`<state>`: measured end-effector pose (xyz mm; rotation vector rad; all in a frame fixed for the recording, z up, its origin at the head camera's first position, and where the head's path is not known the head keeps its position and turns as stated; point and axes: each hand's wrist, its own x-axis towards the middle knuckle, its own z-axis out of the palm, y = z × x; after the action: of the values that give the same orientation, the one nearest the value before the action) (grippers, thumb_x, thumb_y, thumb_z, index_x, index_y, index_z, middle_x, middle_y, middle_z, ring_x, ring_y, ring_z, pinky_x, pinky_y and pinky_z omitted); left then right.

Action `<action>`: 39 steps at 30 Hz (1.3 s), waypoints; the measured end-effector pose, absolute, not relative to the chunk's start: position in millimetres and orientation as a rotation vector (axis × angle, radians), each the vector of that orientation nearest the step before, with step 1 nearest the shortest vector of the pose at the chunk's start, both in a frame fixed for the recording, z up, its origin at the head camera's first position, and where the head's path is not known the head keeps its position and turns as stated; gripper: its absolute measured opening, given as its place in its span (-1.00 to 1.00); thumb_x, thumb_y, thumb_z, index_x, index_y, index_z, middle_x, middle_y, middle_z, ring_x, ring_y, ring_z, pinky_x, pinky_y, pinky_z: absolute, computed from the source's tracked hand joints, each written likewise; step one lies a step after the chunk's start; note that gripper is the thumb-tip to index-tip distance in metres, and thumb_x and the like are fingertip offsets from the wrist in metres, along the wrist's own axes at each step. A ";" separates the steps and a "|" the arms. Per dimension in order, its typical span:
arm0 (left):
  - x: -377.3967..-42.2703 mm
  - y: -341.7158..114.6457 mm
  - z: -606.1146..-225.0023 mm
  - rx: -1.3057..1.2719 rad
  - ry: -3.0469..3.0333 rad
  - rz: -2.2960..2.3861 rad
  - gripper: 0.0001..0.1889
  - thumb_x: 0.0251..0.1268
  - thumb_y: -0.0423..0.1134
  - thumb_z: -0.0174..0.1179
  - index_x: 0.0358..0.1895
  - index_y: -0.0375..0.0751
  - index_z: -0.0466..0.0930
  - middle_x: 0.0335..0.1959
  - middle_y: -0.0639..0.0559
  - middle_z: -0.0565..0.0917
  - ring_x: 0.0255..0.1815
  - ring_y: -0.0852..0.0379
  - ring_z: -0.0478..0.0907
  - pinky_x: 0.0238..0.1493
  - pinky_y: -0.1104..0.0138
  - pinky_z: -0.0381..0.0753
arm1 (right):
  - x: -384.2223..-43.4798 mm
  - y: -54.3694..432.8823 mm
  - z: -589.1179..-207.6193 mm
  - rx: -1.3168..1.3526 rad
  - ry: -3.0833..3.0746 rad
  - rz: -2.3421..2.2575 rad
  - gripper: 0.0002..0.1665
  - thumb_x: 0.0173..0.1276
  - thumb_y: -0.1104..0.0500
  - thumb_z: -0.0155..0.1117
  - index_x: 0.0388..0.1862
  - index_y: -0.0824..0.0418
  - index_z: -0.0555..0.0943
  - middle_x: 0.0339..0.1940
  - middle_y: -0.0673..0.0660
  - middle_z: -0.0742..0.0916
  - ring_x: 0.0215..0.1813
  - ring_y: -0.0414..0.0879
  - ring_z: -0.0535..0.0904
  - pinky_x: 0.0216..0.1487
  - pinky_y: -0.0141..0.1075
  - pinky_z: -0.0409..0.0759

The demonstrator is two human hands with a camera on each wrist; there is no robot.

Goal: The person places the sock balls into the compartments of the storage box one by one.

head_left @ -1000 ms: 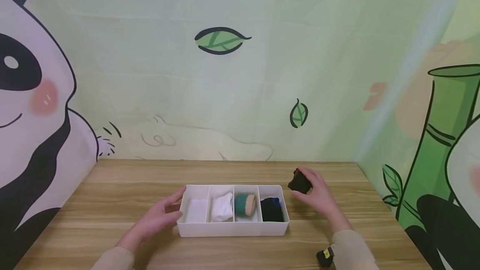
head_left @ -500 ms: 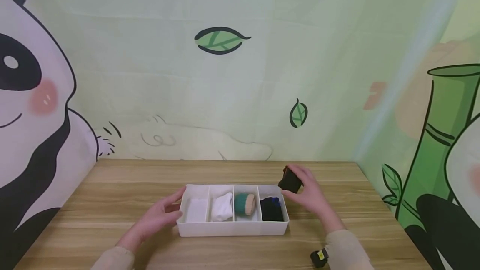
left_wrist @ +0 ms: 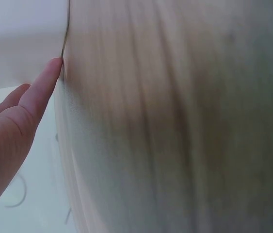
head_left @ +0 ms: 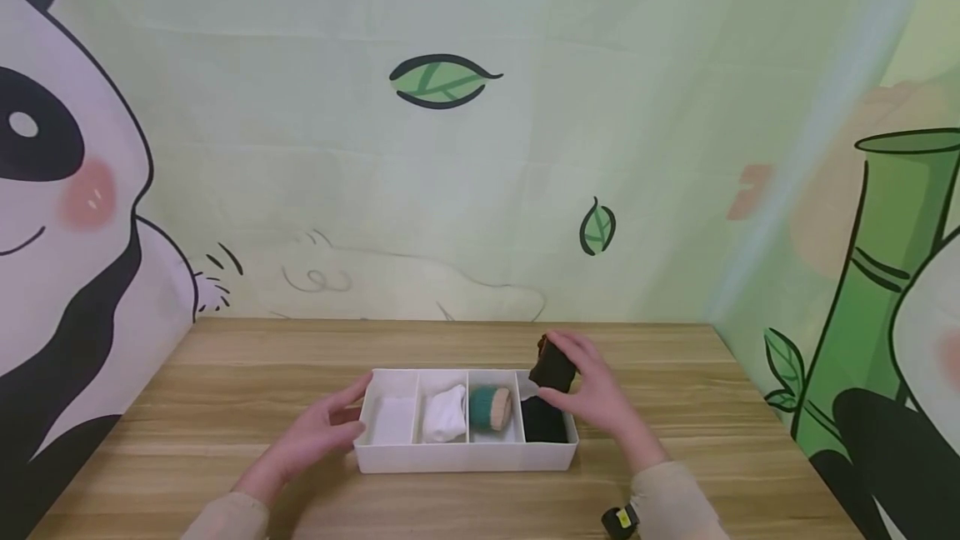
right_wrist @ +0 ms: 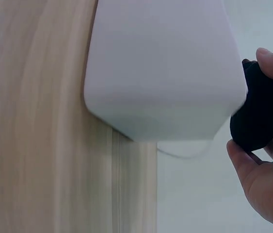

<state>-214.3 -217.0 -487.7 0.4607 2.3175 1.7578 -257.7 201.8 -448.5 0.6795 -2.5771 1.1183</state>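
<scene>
In the head view a long white box [head_left: 465, 460] with a row of compartments sits on the table. My left hand [head_left: 326, 423] rests against its left end, fingers and thumb extended; the left wrist view shows a fingertip at the box's lower edge. My right hand [head_left: 596, 390] pinches a rolled black sock [head_left: 553, 369] between thumb and fingers, just above the back of the rightmost compartment. Another black sock [head_left: 544, 422] lies in that compartment, partly hidden. A teal and beige rolled sock [head_left: 487, 408] and a white sock [head_left: 446, 415] fill the two middle compartments.
The leftmost compartment [head_left: 393, 421] shows its bare white floor. Wood-grain table [head_left: 450, 507] surrounds the box. A printed cloth backdrop [head_left: 480, 190] with pandas and bamboo hangs behind the table. A small black device [head_left: 619, 521] sits at the right wrist.
My right hand has carried the black sock leftward, from beside the box's right end to over the rightmost compartment. The left hand and the box have stayed still.
</scene>
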 end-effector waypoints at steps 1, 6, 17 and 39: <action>-214.3 -216.9 -487.6 0.459 2.318 1.757 -0.21 0.34 -0.36 0.19 0.58 -0.19 0.03 0.53 -0.40 0.05 0.37 -0.44 0.26 0.13 0.10 0.56 | -257.5 200.0 -449.0 0.690 -2.575 1.124 -0.04 0.07 0.15 0.60 0.47 0.10 0.38 0.40 0.27 0.39 0.32 0.25 0.40 0.22 0.19 0.43; -214.4 -216.9 -488.2 0.463 2.316 1.757 -0.21 0.34 -0.36 0.19 0.58 -0.19 0.02 0.53 -0.40 0.05 0.37 -0.44 0.26 0.13 0.12 0.57 | -254.3 190.5 -449.3 0.758 -2.558 1.158 -0.04 0.08 0.13 0.59 0.47 0.14 0.38 0.40 0.26 0.39 0.34 0.23 0.37 0.24 0.20 0.41; -215.4 -218.0 -487.8 0.465 2.331 1.741 -0.21 0.35 -0.35 0.19 0.58 -0.20 0.02 0.52 -0.42 0.06 0.37 -0.44 0.28 0.13 0.10 0.56 | -247.9 165.6 -449.4 0.852 -2.524 1.154 -0.05 0.06 0.16 0.61 0.45 0.14 0.41 0.40 0.23 0.41 0.31 0.21 0.40 0.18 0.14 0.47; -215.1 -217.9 -489.1 0.477 2.341 1.738 -0.20 0.34 -0.31 0.22 0.58 -0.17 0.02 0.53 -0.41 0.05 0.36 -0.43 0.28 0.15 0.10 0.55 | -240.8 119.0 -455.0 1.017 -2.493 1.181 -0.05 0.07 0.11 0.61 0.45 0.12 0.40 0.41 0.15 0.42 0.35 0.12 0.38 0.21 0.06 0.47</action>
<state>-215.1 -217.9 -489.1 0.4772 2.3414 1.7381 -240.8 119.0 -455.0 1.0166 -2.4928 1.1812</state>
